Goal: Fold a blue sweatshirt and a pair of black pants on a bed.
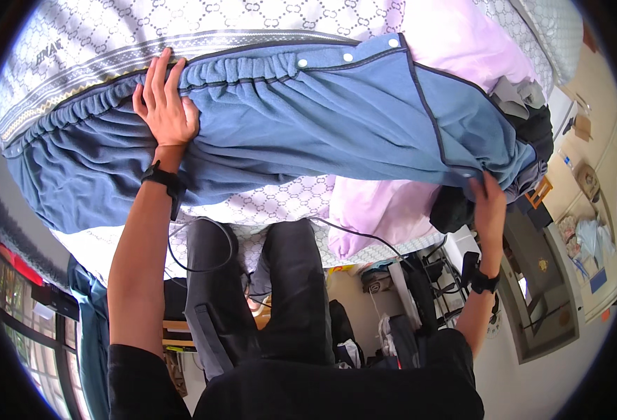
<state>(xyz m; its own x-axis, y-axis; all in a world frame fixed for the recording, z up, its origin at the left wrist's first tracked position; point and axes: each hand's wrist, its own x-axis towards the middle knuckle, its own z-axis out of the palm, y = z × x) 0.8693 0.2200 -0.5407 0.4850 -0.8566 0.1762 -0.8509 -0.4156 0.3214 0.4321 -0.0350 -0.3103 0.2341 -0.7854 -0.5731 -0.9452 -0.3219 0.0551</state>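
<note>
A blue fleece wrap [266,126] lies spread across the bed, with dark piping, a gathered elastic top edge and a few white snaps at its far right corner. My left hand [167,108] rests on the gathered edge, palm down and fingers spread, pressing on the cloth. At the right end, my right hand [489,210] has its fingers closed on the near corner of the wrap. Beside that hand is a black bundle of cloth [452,210], partly under the wrap. Folds hide part of the wrap's right end.
White patterned bedding [252,17] and pink fabric [455,35] lie beneath and around the wrap. A black cable [350,229] loops across my legs. Grey and black clothes [532,98] are heaped at the right. A rack [438,269] stands below the bed's near edge.
</note>
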